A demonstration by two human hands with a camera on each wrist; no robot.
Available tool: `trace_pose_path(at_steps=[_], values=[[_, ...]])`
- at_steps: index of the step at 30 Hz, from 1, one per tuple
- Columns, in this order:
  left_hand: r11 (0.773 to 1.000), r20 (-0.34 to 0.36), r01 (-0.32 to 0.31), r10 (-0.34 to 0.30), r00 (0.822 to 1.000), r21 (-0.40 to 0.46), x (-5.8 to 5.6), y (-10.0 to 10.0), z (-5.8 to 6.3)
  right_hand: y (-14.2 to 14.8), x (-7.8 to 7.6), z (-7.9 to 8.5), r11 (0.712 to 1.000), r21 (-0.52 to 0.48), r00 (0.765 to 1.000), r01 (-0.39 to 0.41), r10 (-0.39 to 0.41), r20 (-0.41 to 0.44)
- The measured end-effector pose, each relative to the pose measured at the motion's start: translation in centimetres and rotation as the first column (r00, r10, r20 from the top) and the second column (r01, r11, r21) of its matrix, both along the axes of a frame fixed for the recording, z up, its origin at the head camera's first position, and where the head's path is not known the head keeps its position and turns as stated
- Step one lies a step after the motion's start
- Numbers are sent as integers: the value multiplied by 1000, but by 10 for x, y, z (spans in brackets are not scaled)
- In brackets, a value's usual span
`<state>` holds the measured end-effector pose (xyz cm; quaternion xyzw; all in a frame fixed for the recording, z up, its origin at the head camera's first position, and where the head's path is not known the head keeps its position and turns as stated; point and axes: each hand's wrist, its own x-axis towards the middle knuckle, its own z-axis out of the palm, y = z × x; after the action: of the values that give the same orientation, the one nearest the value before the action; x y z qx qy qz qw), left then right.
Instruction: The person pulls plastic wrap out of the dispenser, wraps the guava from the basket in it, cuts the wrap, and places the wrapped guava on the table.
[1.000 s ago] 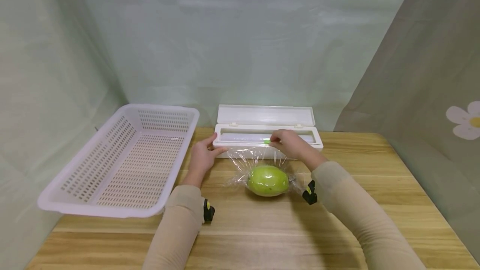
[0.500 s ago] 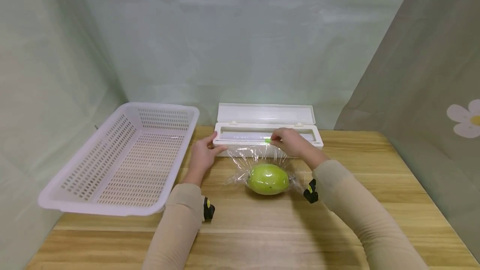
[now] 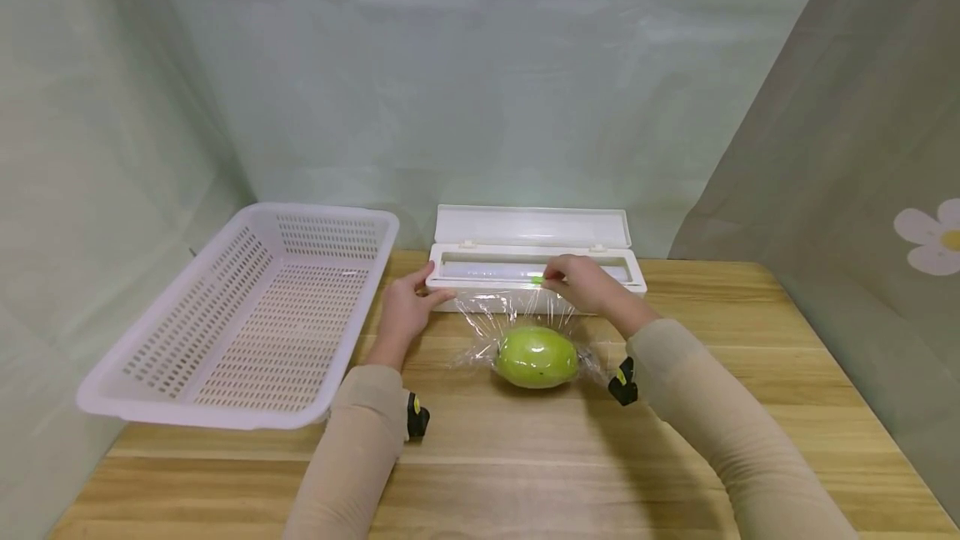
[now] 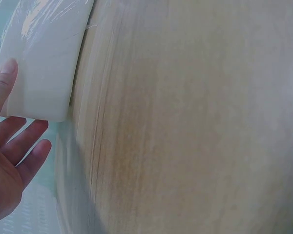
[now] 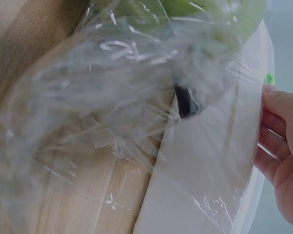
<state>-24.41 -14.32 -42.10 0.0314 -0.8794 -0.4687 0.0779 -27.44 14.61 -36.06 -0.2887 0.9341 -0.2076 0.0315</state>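
A white cling film dispenser (image 3: 495, 302) stands at the back of the table with its lid (image 3: 532, 226) raised and a film roll (image 3: 480, 271) inside. My left hand (image 3: 405, 307) holds its left end, thumb on the front face and fingers at the end wall. With my right hand (image 3: 588, 283) I pinch the small green slider (image 3: 537, 280) on the dispenser's front edge. Clear cling film (image 3: 480, 319) runs from that edge down to a green oval fruit (image 3: 537, 357), which lies wrapped on the table. Bunched film (image 5: 112, 73) hides part of the right wrist view.
To the left, a white slotted plastic basket (image 3: 341, 373) stands on the wooden table (image 3: 510, 482). A pale green sheet (image 3: 465, 90) hangs behind, and a grey-brown sheet (image 3: 847, 165) with a flower print hangs on the right.
My right hand and the green slider have shifted very slightly to the right along the dispenser's edge. The left hand keeps its place at the dispenser's end.
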Motion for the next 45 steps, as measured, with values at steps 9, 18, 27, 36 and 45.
trace_pose_path(at_steps=[9,18,27,36,45], values=[[1000,9,3,-3,1000,5,1,-1,1,3,1,1,1000,-1,1000,14,-14,11],[1000,9,-4,4,1000,0,1,-1,-1,4,1,0,1000,-1,1000,4,-4,-5],[1000,13,3,-3,1000,-1,0,-1,-2,5,1,0,1000,7,1000,6,-6,-10],[1000,10,4,-4,1000,-2,1,-1,-1,7,2,2,1000,1,1000,7,-7,-3],[1000,12,8,-9,1000,12,-1,-1,-1,11,1,0,1000,0,1000,14,-14,-11]])
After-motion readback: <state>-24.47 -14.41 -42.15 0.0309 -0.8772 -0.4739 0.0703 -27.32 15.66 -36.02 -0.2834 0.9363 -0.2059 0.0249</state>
